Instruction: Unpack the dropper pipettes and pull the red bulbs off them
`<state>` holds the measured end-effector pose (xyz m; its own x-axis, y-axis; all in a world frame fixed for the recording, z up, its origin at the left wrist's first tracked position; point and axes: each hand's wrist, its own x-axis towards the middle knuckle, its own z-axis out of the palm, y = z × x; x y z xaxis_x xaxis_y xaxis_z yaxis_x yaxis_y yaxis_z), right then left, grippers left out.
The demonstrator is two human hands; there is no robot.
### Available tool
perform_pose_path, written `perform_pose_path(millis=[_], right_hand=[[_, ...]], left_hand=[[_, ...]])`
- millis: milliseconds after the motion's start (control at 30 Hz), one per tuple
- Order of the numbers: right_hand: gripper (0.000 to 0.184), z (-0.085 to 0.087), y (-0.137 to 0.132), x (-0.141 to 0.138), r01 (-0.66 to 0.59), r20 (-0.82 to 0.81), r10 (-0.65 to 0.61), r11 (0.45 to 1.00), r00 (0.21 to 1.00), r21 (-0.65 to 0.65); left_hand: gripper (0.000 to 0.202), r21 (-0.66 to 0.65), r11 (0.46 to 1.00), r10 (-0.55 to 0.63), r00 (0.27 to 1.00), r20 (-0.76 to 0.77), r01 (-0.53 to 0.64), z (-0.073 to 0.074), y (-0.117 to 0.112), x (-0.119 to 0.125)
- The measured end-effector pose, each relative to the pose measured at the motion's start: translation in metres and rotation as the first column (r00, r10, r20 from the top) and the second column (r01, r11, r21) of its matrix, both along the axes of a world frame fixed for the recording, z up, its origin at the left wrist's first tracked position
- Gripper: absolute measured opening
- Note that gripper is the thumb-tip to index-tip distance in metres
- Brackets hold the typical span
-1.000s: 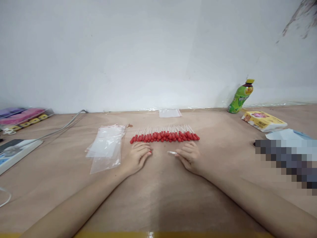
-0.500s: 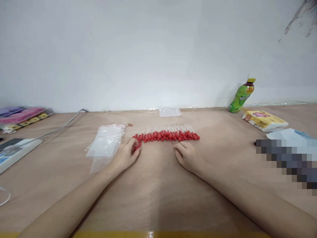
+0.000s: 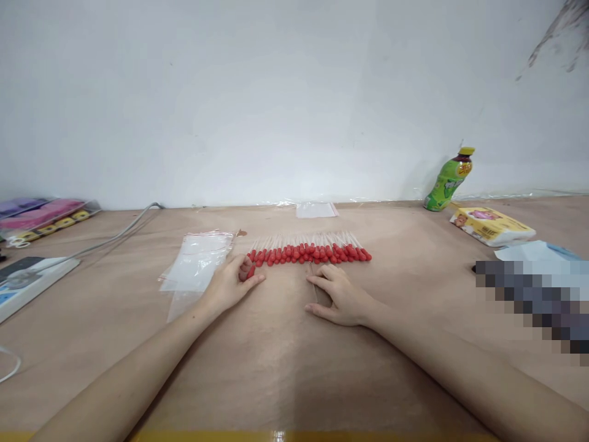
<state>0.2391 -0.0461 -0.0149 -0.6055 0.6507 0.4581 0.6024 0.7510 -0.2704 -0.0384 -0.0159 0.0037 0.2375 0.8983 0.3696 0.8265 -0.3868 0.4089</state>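
Observation:
A row of red-tipped sticks [image 3: 294, 253] lies on the brown-covered table, with red ends toward me and pale thin shafts pointing to the wall. At the row's left end, my left hand [image 3: 234, 279] has its fingers curled around a red piece [image 3: 251, 272], whose far part is hidden by the fingers. My right hand [image 3: 340, 294] rests in front of the row, thumb and index finger spread apart. A thin stick [image 3: 310, 268] lies under its index finger, touching the fingertip; what kind it is I cannot make out.
Clear zip bags [image 3: 197, 258] lie left of my left hand, and another bag [image 3: 316, 210] near the wall. Farther left are a power strip [image 3: 41, 279] and grey cable [image 3: 115, 236]. At right stand a green bottle [image 3: 446, 184] and a yellow tissue pack [image 3: 492, 224].
My right hand has shifted slightly left and toward me, and its thumb has spread away from the index finger. The thin stick now points more toward me. My left hand has moved slightly left.

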Motion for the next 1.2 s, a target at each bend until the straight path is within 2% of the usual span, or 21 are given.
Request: perform_pose_path(millis=[133, 267, 367, 467, 567, 667, 800, 933, 1000, 1100, 1200], right_hand=[[0.049, 0.003, -0.002, 0.000, -0.004, 0.019, 0.005, 1.000, 1.000, -0.026], [0.054, 0.003, -0.001, -0.001, 0.002, 0.034, 0.000, 0.998, 0.999, -0.061], [0.060, 0.003, 0.000, 0.000, 0.002, 0.013, 0.000, 0.996, 1.000, -0.093], [0.060, 0.003, -0.001, 0.003, -0.002, -0.049, -0.005, 0.990, 0.999, -0.138], [0.044, 0.001, -0.002, 0.006, 0.009, -0.136, -0.029, 0.989, 0.990, -0.146], [0.030, 0.000, -0.002, 0.008, 0.045, -0.198, -0.069, 0.992, 0.978, -0.121], [0.022, -0.001, -0.001, 0.007, 0.077, -0.229, -0.093, 0.994, 0.969, -0.076], [0.020, -0.006, 0.001, 0.007, 0.163, -0.332, -0.142, 0.986, 0.932, 0.036], [0.027, -0.007, 0.002, 0.008, 0.253, -0.419, -0.179, 0.959, 0.890, 0.128], [0.045, -0.006, 0.002, 0.010, 0.352, -0.471, -0.202, 0.901, 0.859, 0.255], [0.055, -0.003, 0.000, 0.013, 0.304, -0.375, -0.170, 0.891, 0.911, 0.336]], left_hand=[[0.027, 0.099, 0.995, 0.023, 1.000, -0.010, -0.022, 0.007, -0.001, 0.004], [0.023, 0.168, 0.985, -0.020, 0.999, -0.047, 0.027, 0.013, 0.007, 0.018], [0.027, 0.117, 0.993, 0.011, 0.994, -0.106, 0.001, 0.020, 0.020, 0.037], [0.032, 0.013, 0.998, 0.056, 0.989, -0.135, -0.055, 0.026, 0.034, 0.056], [0.032, -0.107, 0.992, 0.056, 0.991, -0.123, -0.070, 0.028, 0.047, 0.069], [0.028, -0.158, 0.985, 0.056, 0.990, -0.129, -0.076, 0.027, 0.054, 0.075], [0.026, -0.148, 0.984, 0.079, 0.990, -0.117, -0.096, 0.033, 0.049, 0.078], [0.024, -0.082, 0.987, 0.132, 0.989, -0.070, -0.138, 0.039, 0.026, 0.071], [0.017, 0.010, 0.997, 0.074, 0.997, -0.021, -0.073, 0.036, 0.012, 0.061], [0.012, 0.117, 0.974, -0.194, 0.981, -0.024, 0.196, 0.020, -0.004, 0.044], [0.008, 0.154, 0.920, -0.357, 0.933, -0.046, 0.359, 0.001, -0.014, 0.035]])
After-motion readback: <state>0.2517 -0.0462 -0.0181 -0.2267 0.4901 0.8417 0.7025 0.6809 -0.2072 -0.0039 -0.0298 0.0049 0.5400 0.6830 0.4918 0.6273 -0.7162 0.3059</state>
